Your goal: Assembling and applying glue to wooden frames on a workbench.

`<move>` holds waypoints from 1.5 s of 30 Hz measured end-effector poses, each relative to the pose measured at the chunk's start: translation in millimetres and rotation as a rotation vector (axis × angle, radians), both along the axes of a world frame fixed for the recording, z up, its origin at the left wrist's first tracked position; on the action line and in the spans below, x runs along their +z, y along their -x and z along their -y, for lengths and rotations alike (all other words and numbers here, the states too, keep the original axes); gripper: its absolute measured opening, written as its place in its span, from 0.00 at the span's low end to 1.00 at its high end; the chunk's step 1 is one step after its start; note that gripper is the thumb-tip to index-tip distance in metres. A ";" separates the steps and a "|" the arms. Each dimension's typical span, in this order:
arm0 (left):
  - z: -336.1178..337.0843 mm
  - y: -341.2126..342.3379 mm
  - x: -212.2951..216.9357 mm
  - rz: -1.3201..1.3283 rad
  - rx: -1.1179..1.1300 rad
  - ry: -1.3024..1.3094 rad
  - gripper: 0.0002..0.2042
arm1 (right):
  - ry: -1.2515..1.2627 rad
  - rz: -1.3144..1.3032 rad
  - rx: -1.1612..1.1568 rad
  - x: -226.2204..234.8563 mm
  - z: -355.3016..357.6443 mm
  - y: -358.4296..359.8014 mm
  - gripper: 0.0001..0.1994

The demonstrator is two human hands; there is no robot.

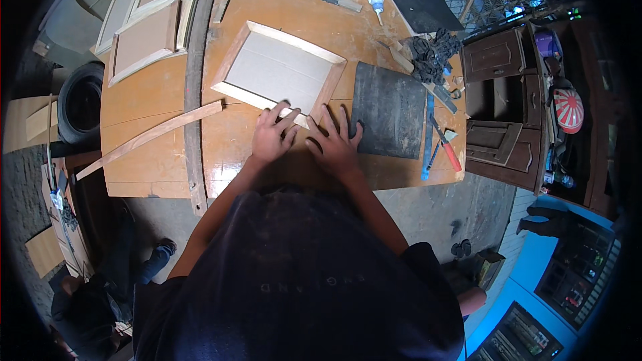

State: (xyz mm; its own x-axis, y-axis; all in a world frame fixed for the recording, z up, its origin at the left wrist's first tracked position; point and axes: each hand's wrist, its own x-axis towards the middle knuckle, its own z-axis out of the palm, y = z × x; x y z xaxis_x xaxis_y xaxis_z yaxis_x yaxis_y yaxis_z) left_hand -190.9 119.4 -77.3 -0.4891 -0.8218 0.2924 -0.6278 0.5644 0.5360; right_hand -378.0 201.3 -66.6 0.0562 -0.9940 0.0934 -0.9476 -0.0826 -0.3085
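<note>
Both hands lie flat with fingers spread, gripping nothing. Left hand (273, 135) presses on the near rail of a framed wooden panel (279, 70), fingertips over its lower edge. Right hand (336, 144) rests just beside it, at the panel's near right corner, fingers reaching a dark rectangular sheet (389, 108). The panel lies flat and skewed on an orange-brown wooden table (234, 147). A red-handled tool (447, 147) lies right of the sheet. A long wood strip (150, 135) lies to the left.

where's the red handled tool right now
In the head view, the red-handled tool lies at the wooden table's right edge, beside the dark rectangular sheet, right of the right hand.
</note>
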 end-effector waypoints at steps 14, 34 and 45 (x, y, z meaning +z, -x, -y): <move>0.4 -0.5 -1.9 -0.008 0.016 -0.003 0.19 | -0.074 0.043 -0.042 10.3 -15.6 15.8 0.32; 1.7 -2.5 -5.1 -0.040 0.022 -0.024 0.19 | -0.140 0.074 -0.005 10.9 -3.2 19.4 0.36; 2.5 0.9 -2.7 -0.032 0.025 -0.072 0.20 | 0.000 -0.059 0.087 -4.8 -10.3 8.3 0.34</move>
State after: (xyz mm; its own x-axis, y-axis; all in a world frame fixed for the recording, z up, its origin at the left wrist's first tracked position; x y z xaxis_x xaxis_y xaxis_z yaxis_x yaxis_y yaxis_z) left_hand -191.9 116.9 -80.0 -0.4597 -0.8528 0.2476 -0.6229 0.5084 0.5946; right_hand -386.3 211.6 -71.4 0.1480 -0.9851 0.0872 -0.9535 -0.1655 -0.2519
